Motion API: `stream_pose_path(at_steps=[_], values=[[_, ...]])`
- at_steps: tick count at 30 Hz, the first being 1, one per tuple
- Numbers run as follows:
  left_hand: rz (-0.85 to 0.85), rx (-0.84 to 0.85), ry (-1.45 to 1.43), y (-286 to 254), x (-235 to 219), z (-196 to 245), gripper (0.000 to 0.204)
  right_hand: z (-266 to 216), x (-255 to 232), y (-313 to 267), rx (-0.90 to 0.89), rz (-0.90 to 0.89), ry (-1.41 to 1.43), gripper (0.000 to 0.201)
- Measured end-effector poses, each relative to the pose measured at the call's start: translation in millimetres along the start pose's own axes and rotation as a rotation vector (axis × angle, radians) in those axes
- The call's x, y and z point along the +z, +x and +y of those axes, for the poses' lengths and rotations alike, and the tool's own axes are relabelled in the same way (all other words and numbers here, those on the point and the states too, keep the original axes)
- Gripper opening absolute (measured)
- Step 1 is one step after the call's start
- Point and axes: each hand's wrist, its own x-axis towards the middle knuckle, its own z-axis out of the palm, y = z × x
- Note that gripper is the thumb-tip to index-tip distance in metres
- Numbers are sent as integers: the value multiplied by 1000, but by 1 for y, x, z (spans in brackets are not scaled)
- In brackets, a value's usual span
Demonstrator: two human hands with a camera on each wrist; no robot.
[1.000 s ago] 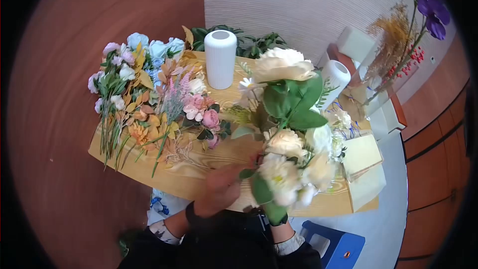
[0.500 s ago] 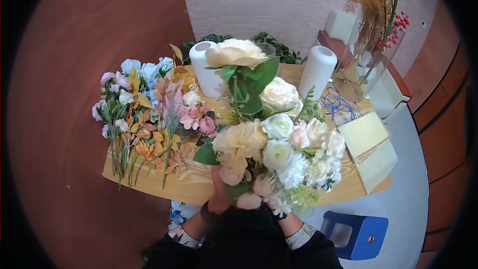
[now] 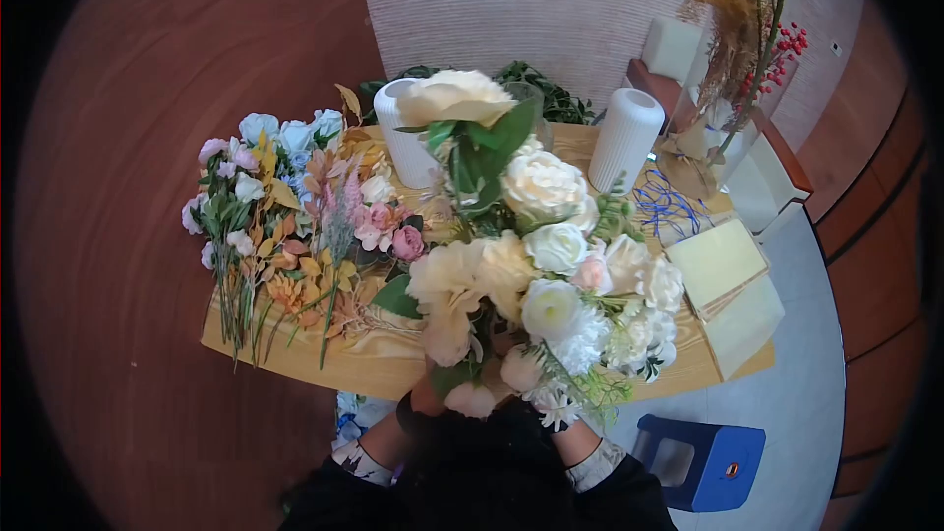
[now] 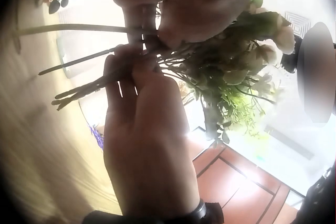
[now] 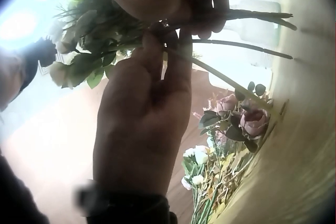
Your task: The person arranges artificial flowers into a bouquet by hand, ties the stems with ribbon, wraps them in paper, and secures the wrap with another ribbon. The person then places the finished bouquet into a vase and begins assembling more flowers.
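A bouquet of cream and white artificial flowers [image 3: 556,248] with green leaves stands before my body and covers most of both hands in the head view. One large cream rose [image 3: 454,98] rises above the rest. In the left wrist view, my left hand [image 4: 194,6] and my right hand [image 4: 152,111] meet around the bouquet's stems [image 4: 86,85], fingers curled about them. Lower stem ends jut out past the fingers, one thicker green stem [image 5: 223,77] slanting apart from the others in the right wrist view. Blossoms lie on the other side of the grip.
Artificial flowers in blue, pink and orange [image 3: 285,226] lie along the table's left side. Two white ribbed vases [image 3: 626,143] stand at the back. Blue string [image 3: 671,205], cream paper sheets [image 3: 718,270] and a glass vase [image 3: 733,152] are at right; a blue stool [image 3: 703,462] stands below.
My left hand, out to the left of the bouquet a second ago, has come in under the blossoms beside the right. The tall cream rose has shifted left, and the head view has turned slightly.
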Motion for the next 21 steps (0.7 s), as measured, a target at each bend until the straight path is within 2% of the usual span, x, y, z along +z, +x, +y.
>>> stream_pose_path(at_steps=[2,3,4,6,7,9,10,12,13,15,18,21], values=[[-3,31,76,-23,-6,-13,11,-3,7,3,7,3,11,31],[5,-271,-369,-8,-12,9,11,-5,9,3,12,2,17,32],[12,-276,-367,7,-20,39,11,-6,5,3,17,2,23,32],[-22,-443,-625,28,-27,83,16,-9,15,5,25,-4,35,33],[-9,-445,-621,21,-15,70,16,-13,22,10,27,-11,42,33],[110,-556,-778,2,10,30,22,-14,19,7,33,-30,57,34],[30,-314,-437,17,-2,52,26,-16,18,8,35,-36,63,35],[56,-280,-385,67,-35,148,26,-17,11,7,42,-39,73,36],[59,-284,-386,71,-38,145,26,-18,11,9,46,-35,76,36],[-28,101,105,74,-42,140,32,-20,9,11,57,-24,80,37],[27,31,158,76,-41,143,38,-21,-1,13,83,-2,78,39],[39,-102,25,80,-41,141,35,-22,0,10,105,21,73,40]])
